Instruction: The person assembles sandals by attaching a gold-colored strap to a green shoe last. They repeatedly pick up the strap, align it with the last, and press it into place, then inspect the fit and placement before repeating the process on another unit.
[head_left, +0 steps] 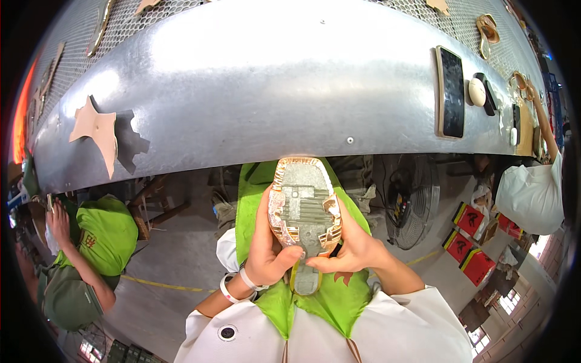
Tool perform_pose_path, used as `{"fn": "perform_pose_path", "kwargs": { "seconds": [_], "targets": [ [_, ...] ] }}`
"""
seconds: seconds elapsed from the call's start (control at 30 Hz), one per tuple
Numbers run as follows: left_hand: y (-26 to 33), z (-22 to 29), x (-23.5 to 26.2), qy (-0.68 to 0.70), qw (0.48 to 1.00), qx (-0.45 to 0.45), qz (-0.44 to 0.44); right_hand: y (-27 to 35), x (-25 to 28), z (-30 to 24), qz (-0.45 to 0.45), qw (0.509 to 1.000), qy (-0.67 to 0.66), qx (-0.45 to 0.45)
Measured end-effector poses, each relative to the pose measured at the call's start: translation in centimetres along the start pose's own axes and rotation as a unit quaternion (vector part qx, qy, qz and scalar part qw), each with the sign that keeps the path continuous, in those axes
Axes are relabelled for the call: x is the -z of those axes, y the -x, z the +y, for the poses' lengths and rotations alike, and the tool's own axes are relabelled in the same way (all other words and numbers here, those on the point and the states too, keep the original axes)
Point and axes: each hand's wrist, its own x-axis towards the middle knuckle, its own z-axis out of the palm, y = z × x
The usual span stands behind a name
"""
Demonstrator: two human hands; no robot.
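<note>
Held between both hands, just off the near edge of the metal table (242,91), is a shoe last (302,209) with its grey-green underside up. A shiny gold shoe upper (332,225) wraps it, its edges folded over onto the bottom around the toe and along both sides. My left hand (266,254) is closed on the left side, thumb lying near the narrow waist. From the right, my right hand (357,245) grips the opposite side, its thumb also pressing near the waist. The narrow heel end points toward my green apron (275,302).
A tan star-like cutout piece (97,127) sits on the table at left. A phone (451,91), an egg-shaped object (477,92) and sandals lie at right. Mesh belt (200,18) runs behind. Below stand a fan (414,199) and red boxes (469,219). Co-workers sit on both sides.
</note>
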Motion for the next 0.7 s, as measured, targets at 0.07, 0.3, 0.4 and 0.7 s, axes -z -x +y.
{"fn": "perform_pose_path", "kwargs": {
  "seconds": [0.07, 0.3, 0.4, 0.7],
  "targets": [
    [0.1, 0.0, 0.0, 0.007, 1.0, 0.008, -0.007, 0.1, 0.1, 0.0, -0.007, 1.0, 0.013, 0.005],
    [0.0, 0.2, 0.2, 0.02, 0.999, 0.029, -0.023, 0.2, 0.7, 1.3, -0.026, 0.996, -0.035, 0.078],
    [0.0, 0.4, 0.3, 0.011, 0.999, 0.028, -0.028, -0.1, 1.0, 1.5, -0.031, 0.994, -0.002, 0.105],
    [0.3, 0.1, 0.1, 0.004, 1.0, 0.016, -0.01, 0.0, 1.6, 1.1, -0.045, 0.994, -0.003, 0.098]
  ]
}}
